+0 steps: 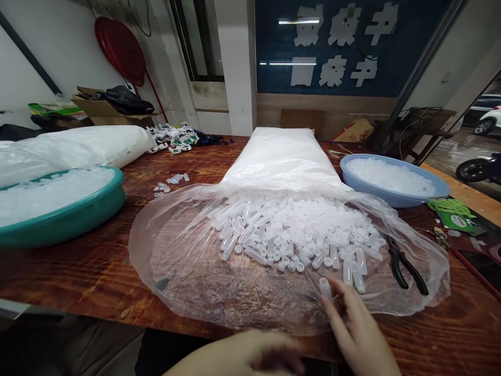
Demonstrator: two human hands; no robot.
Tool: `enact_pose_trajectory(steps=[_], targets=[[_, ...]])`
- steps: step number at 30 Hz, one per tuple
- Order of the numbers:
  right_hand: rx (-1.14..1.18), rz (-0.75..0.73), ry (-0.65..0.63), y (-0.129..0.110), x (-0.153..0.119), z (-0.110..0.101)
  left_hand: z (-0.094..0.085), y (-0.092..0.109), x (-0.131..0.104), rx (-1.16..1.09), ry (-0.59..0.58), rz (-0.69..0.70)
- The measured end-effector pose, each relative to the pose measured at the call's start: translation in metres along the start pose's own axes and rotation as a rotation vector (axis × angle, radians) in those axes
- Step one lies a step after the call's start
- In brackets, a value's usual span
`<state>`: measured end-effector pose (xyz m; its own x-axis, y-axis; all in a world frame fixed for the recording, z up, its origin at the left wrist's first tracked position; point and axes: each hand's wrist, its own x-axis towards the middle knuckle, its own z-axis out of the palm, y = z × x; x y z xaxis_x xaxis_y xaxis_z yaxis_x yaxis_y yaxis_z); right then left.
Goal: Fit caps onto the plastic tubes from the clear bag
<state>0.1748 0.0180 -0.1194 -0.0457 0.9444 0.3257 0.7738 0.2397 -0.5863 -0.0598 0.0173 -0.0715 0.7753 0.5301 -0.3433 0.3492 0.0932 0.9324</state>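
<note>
My right hand (354, 321) pinches one small translucent plastic tube (324, 286) upright between thumb and fingers, over the front of a clear plastic bag (242, 292). A heap of similar tubes and small caps (297, 224) spills across that bag just beyond the hand. Low at the front edge of the table is my left hand (254, 352), smeared by motion. Its fingers are too blurred to show whether they hold anything. Black-handled pliers (403, 263) lie on the bag's right side.
A green basin (90, 209) at left and a blue basin (395, 196) at right hold white translucent pieces. Behind the heap lies a full white sack (277, 156). A phone (483, 266) and green packets (454, 216) rest at the wooden table's (78, 282) right side.
</note>
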Motion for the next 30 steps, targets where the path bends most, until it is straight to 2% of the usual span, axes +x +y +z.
enact_pose_trajectory(steps=[2, 3, 6, 9, 10, 12, 14, 16, 20, 23, 26, 30], targets=[[0.152, -0.091, 0.019, -0.021, -0.008, 0.007, 0.001, 0.018, 0.006, -0.069, 0.262, 0.054], [0.213, -0.138, 0.030, -0.031, -0.010, 0.011, 0.003, 0.022, 0.013, -0.063, 0.333, 0.086], [0.302, -0.264, 0.029, -0.046, -0.010, 0.020, 0.006, 0.017, 0.036, 0.013, 0.397, 0.200], [0.248, -0.273, -0.093, -0.038, 0.000, 0.011, 0.000, 0.001, 0.048, 0.090, 0.516, 0.237], [0.194, -0.225, -0.102, -0.031, 0.006, 0.005, -0.004, -0.004, 0.048, 0.143, 0.559, 0.224], [-0.007, -0.091, -0.031, -0.013, 0.020, -0.008, -0.012, -0.013, 0.046, 0.288, 0.620, 0.190], [-0.299, -0.009, 0.056, 0.005, 0.037, -0.016, -0.019, -0.019, 0.043, 0.407, 0.643, 0.162], [-0.475, 0.018, 0.084, 0.018, 0.053, -0.017, -0.021, -0.023, 0.040, 0.455, 0.620, 0.162], [-0.512, 0.014, 0.072, 0.029, 0.068, -0.006, -0.021, -0.025, 0.038, 0.507, 0.544, 0.174], [-0.484, 0.002, 0.064, 0.029, 0.063, -0.003, -0.021, -0.024, 0.037, 0.522, 0.549, 0.148], [-0.378, -0.002, 0.031, 0.014, 0.051, -0.006, -0.022, -0.024, 0.037, 0.539, 0.576, 0.099], [0.065, -0.037, -0.212, -0.026, 0.034, -0.001, -0.023, -0.025, 0.037, 0.596, 0.570, 0.032]])
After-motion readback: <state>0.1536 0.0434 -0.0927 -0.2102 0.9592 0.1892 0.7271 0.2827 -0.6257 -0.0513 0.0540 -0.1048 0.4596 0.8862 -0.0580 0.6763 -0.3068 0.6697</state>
